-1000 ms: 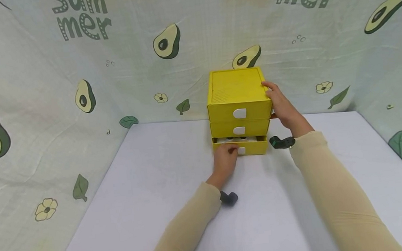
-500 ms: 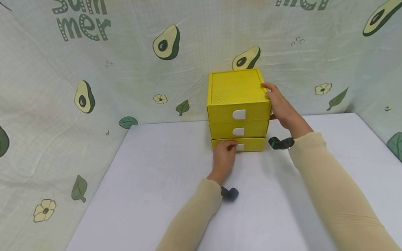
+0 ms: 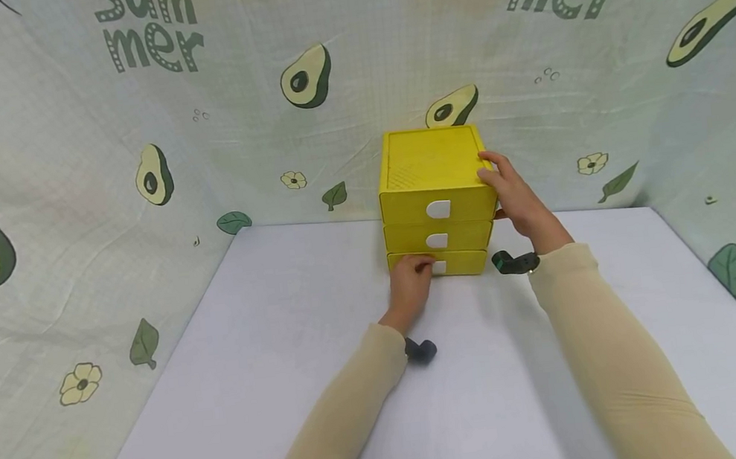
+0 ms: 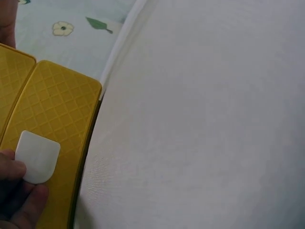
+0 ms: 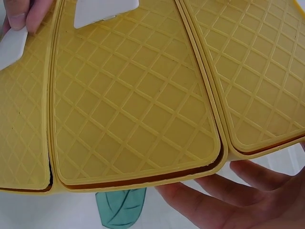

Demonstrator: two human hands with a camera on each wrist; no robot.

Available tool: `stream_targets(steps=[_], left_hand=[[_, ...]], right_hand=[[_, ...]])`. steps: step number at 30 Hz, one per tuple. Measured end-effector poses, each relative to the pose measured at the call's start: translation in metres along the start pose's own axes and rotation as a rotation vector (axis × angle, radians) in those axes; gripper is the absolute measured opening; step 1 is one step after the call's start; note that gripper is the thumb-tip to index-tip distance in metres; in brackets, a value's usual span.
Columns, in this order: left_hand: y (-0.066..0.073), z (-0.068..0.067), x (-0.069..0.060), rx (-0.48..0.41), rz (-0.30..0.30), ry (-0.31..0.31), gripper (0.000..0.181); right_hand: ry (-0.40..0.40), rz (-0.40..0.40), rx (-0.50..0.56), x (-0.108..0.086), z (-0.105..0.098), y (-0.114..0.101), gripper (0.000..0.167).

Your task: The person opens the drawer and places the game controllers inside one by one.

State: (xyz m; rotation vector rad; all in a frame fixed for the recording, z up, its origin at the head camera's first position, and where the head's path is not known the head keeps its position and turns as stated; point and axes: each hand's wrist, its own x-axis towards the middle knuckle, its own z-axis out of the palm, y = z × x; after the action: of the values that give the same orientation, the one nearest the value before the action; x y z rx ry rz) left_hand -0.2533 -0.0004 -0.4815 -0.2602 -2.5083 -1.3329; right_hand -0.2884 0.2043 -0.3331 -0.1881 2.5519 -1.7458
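Observation:
A yellow plastic cabinet (image 3: 433, 159) with three stacked drawers stands at the back of the table; every drawer front has a white tab. My left hand (image 3: 409, 289) is at the bottom drawer (image 3: 464, 263), which sits in line with the others. In the left wrist view, its thumb and a finger pinch the edge of the white tab (image 4: 40, 156). My right hand (image 3: 518, 195) steadies the cabinet's right side, with fingertips over the top edge. Extended fingers (image 5: 214, 191) of that hand lie along the side in the right wrist view. The drawers' insides are hidden.
A white-covered table (image 3: 271, 329) spreads out in front of the cabinet and to both sides. Behind it hangs a pale cloth (image 3: 376, 49) printed with avocados, leaves and flowers. Small black devices (image 3: 514, 262) are strapped at both wrists.
The bottom drawer stood partly out, with dark and white contents showing; my left hand has pushed it in. My right hand has stayed on the cabinet's side.

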Motion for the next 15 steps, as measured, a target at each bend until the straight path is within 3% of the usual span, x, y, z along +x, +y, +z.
stream_targets(steps=[5,15], left_hand=[[0.002,-0.001,0.002,0.001,-0.018,-0.001,0.014],[0.008,-0.003,0.003,0.038,-0.007,-0.014,0.015]], right_hand=[[0.014,-0.003,-0.011,0.000,0.001,-0.002,0.057],[0.095,0.030,-0.150,0.001,0.002,-0.010,0.056]])
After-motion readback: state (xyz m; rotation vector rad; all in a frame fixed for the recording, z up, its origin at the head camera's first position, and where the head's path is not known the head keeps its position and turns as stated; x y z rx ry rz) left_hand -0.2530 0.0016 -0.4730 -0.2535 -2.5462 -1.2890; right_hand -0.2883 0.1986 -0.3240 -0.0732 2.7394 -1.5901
